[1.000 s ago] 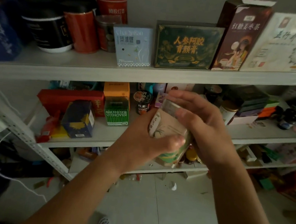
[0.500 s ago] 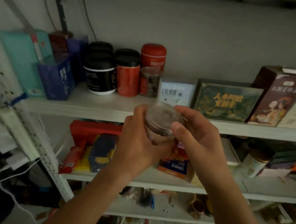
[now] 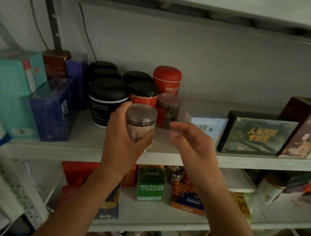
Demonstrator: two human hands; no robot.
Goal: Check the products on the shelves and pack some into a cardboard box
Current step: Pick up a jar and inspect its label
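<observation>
Clear jar [image 3: 140,124] with a see-through lid stands upright in the left hand [image 3: 122,139], whose fingers curl round its left side while the thumb crosses its lower front, so the lid and dark contents show above the grip. It sits over the front edge of the upper shelf [image 3: 241,160], just ahead of a second clear jar [image 3: 168,111] and a black-lidded red tin [image 3: 143,95]; whether its base touches the board cannot be told. Right hand [image 3: 192,142] hangs just beside the jar, apart from it, fingers loosely spread and holding nothing.
</observation>
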